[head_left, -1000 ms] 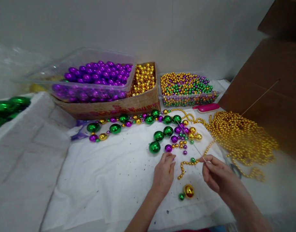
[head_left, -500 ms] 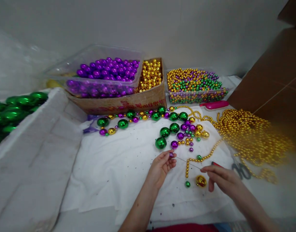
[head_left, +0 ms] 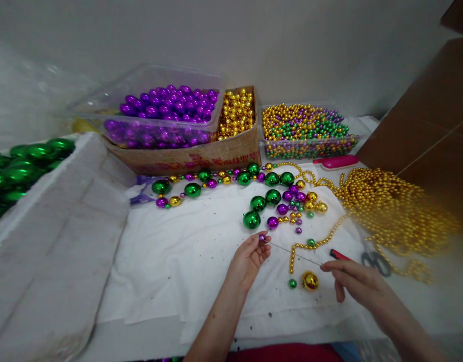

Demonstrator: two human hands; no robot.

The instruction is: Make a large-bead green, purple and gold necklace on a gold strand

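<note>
My left hand (head_left: pixel 250 259) pinches a small purple bead (head_left: pixel 262 237) at its fingertips above the white cloth (head_left: pixel 171 261). My right hand (head_left: pixel 354 281) pinches the end of a thin needle (head_left: pixel 295 254), which runs leftward to the bead. A gold ball (head_left: pixel 310 280) and a small green bead (head_left: pixel 292 283) lie on the cloth between my hands. A short string of gold beads (head_left: pixel 314 245) curls just beyond the needle. A half-made strand of green, purple and gold balls (head_left: pixel 224 181) lies farther back.
At the back stand a clear tub of purple balls (head_left: pixel 163 115), a cardboard box of gold balls (head_left: pixel 235 113) and a tub of mixed small beads (head_left: pixel 305 130). Green balls (head_left: pixel 23 163) sit left. A gold bead heap (head_left: pixel 390 206), scissors (head_left: pixel 377 260), a red tool (head_left: pixel 339 255) and brown cardboard (head_left: pixel 423 125) lie right.
The needle swung from pointing up and away to lying nearly level between my hands. My left hand lifted a purple bead to the needle's tip; my right hand dropped lower.
</note>
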